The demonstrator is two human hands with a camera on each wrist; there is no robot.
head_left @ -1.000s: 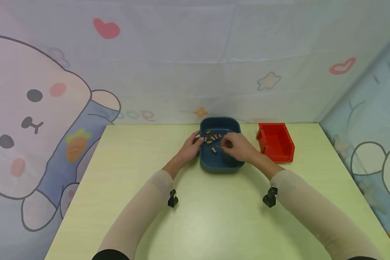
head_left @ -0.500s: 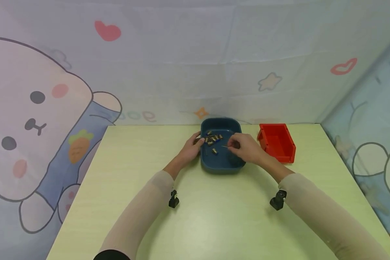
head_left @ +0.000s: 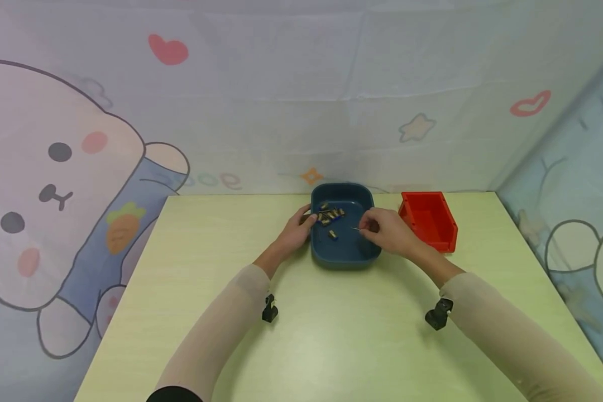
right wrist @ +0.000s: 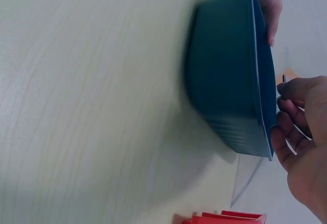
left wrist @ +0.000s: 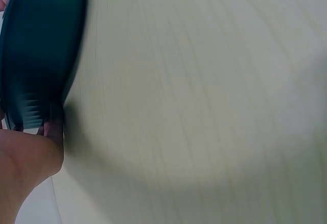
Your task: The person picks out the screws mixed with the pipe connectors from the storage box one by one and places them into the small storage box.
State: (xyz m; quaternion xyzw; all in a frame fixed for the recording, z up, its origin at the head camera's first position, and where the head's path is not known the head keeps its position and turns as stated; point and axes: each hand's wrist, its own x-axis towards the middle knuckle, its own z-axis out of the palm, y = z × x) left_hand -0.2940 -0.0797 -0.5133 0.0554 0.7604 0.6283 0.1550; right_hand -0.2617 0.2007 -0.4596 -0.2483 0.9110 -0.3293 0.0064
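Observation:
My left hand point(head_left: 293, 231) grips the left rim of a dark blue plastic bin point(head_left: 344, 262), thumb over the edge and fingers against the outer wall. Several small brass-coloured fittings point(head_left: 331, 216) lie heaped at the bin's left side, and a single fitting point(head_left: 333, 235) lies apart nearer the front. Above the bin's right side, my right hand point(head_left: 389, 230) pinches a thin metal pin point(head_left: 355, 228) between thumb and forefinger; its exact kind is too small to tell. In the right wrist view the other right fingers point(right wrist: 288, 124) hover along the bin's rim.
A red open-fronted parts bin point(head_left: 429, 220) stands on the pale wooden table point(head_left: 321, 335), right of the blue bin and behind my right wrist. A printed cloth backdrop point(head_left: 281, 84) rises at the table's back edge.
My right hand has drawn away from the heap of fittings toward the bin's right side, carrying the thin pin. The left hand keeps its grip on the rim.

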